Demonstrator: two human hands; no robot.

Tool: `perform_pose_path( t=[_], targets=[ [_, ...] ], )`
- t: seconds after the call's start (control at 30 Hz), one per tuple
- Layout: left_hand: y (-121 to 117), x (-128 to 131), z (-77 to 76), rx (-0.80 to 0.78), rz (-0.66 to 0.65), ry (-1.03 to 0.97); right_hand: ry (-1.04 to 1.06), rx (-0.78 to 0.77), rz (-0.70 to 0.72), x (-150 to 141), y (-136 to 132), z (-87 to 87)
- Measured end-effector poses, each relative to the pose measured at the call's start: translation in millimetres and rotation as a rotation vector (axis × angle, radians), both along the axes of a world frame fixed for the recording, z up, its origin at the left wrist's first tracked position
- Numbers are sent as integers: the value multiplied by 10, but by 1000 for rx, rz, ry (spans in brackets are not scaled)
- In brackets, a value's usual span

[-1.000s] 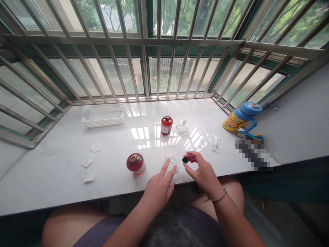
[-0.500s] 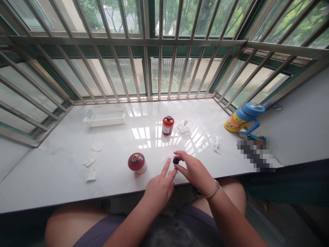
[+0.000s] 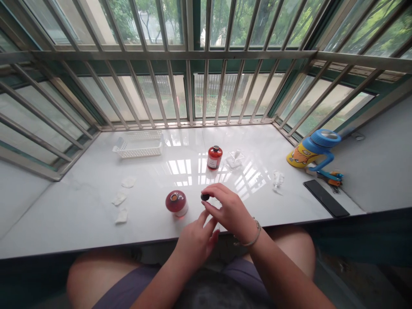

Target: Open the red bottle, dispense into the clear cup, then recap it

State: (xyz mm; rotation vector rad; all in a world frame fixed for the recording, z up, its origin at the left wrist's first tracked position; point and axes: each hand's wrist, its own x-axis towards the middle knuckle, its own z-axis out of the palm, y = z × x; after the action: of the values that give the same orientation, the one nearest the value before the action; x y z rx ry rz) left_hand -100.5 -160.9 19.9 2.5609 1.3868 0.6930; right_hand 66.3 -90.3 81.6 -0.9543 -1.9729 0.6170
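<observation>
Between the thumb and fingers of my right hand (image 3: pixel 227 205) is a small round black cap (image 3: pixel 205 196). It is held above the table, just right of a red glass bottle (image 3: pixel 177 203) whose mouth is uncovered. My left hand (image 3: pixel 198 235) is below and left of the right one, its fingers stretched out and apart with nothing in them. The left fingertips come close to the right hand; I cannot tell if they touch. Farther back stands a second red bottle (image 3: pixel 214 158) with a black cap on and a pale label.
Three white pads (image 3: pixel 121 216) lie at the left, below a white plastic basket (image 3: pixel 138 151). A clear square holder (image 3: pixel 235 159) stands beside the far bottle. At the right are crumpled clear plastic (image 3: pixel 277 180), a blue-and-yellow flask (image 3: pixel 313 149) and a black phone (image 3: pixel 325 198).
My right hand has carried the black cap left, toward the uncovered bottle. My left hand has dropped back slightly. The view has shifted a little.
</observation>
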Motion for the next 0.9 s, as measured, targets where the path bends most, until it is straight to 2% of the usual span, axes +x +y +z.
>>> perform_pose_path(
  t=[0.07, 0.13, 0.23, 0.33, 0.43, 0.57, 0.7, 0.8, 0.9],
  targets=[
    [-70, -148, 72, 101, -1, -125, 29, 14, 36, -203, 39, 32],
    [-138, -313, 158, 205, 54, -232, 49, 24, 72, -400, 77, 31],
    [-177, -545, 270, 335, 234, -308, 63, 28, 121, -637, 121, -25],
    [-97, -718, 308, 399, 385, -304, 67, 23, 125, -780, 139, -120],
    [56, -822, 258, 336, 410, -276, 83, 20, 107, -850, 133, -198],
    [215, -860, 137, 214, 389, -284, 79, 12, 80, -883, 111, -209],
    [254, -836, 59, 143, 384, -325, 81, -30, 17, -873, 71, -207],
    [247, -834, 41, 151, 372, -338, 127, -84, -37, -849, 17, -257],
    [238, -846, 44, 119, 371, -349, 183, -126, -25, -829, -57, -308]
  ],
)
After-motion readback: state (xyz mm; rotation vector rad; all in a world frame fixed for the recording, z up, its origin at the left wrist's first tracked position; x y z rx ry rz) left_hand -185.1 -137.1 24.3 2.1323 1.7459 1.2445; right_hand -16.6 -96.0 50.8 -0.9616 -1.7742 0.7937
